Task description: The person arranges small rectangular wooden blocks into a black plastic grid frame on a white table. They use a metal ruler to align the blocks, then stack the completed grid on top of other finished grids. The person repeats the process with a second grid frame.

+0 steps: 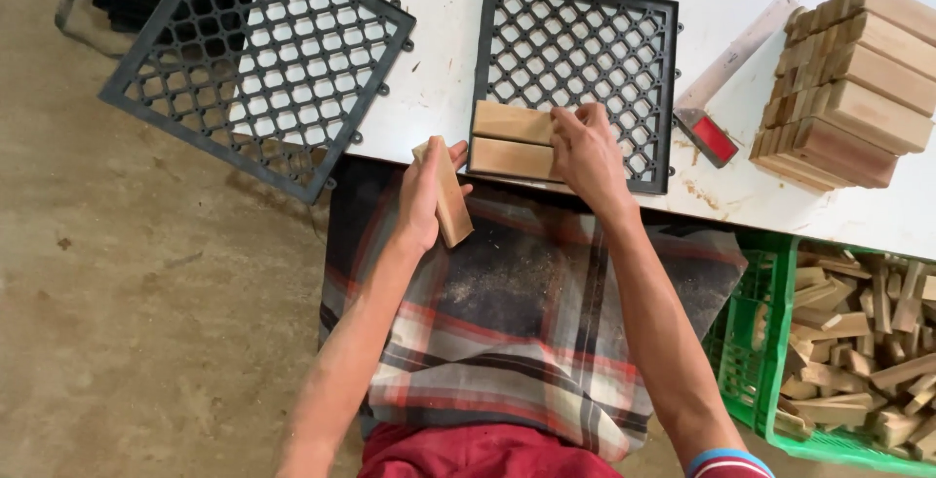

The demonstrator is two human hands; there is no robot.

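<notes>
Black plastic grid tile (604, 39) sitting flat on the white table (439, 59), honeycomb holes all over, little tabs round the rim. Two pale wood slats (512, 140) already lying side by side along its near edge, smooth, rectangular, light tan. Right hand (585, 152) pressing down on the right ends of those slats, fingers curled over them. Left hand (426, 195) just off the tile's near left corner, closed around another wood block (447, 192) of the same tan colour, held tilted. Second grid tile (258, 64) lying left of the first, hanging over the table edge. Stack of wood blocks (848, 88) to its right, metal square with red handle (717, 98) between. Green crate of offcuts (848, 371) below the stack
</notes>
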